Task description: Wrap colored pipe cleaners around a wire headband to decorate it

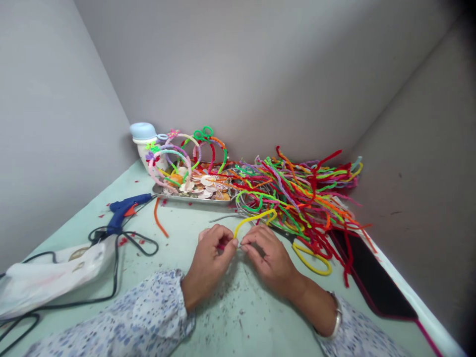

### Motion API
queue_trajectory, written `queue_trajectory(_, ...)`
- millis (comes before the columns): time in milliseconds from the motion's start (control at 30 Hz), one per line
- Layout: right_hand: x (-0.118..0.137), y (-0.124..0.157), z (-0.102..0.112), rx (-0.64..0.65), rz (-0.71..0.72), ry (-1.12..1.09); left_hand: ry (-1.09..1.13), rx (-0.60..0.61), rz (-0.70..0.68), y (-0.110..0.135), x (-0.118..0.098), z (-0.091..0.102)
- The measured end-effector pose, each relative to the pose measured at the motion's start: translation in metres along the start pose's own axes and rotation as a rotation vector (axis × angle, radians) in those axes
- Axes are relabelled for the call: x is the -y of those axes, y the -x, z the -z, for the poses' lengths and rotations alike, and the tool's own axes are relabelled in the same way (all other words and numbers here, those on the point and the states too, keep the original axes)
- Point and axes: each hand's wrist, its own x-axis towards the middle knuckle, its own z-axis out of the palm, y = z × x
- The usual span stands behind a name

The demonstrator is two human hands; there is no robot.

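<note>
Above the middle of the table, my left hand (213, 258) is closed, its thumb and forefinger pinching one end of a yellow pipe cleaner (256, 216). The pipe cleaner rises from those fingertips, arcs right and bends over behind my other hand. A bit of something pink shows inside the left fingers. My right hand (270, 260) is closed in a pinch, its fingertips almost touching the left ones; what lies between them is too small to make out. Just right of it are yellow-handled scissors (314, 265), partly covered by a heap of coloured pipe cleaners (297, 191).
A metal tray (193, 198) holds shell-like discs and pipe-cleaner headbands (169, 168). Behind it stands a white bottle with a blue cap (143, 131). At left lie a blue glue gun (121, 213), its looping black cord (116, 270) and a plastic bag (59, 280). A black-and-pink flat object (372, 277) lies right.
</note>
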Motion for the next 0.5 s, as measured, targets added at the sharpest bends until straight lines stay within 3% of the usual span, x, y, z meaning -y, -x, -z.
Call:
queue_trajectory(133, 0.0018, 0.0001, 0.0005, -0.037, -0.049, -0.02, 0.038, -0.039, 0.001, 0.0026, -0.0023, 0.0013)
queue_trajectory(500, 0.0011, -0.0006, 0.0008, -0.052, -0.156, -0.076, -0.015, -0.054, -0.255, 0.0027, -0.004, 0.0033)
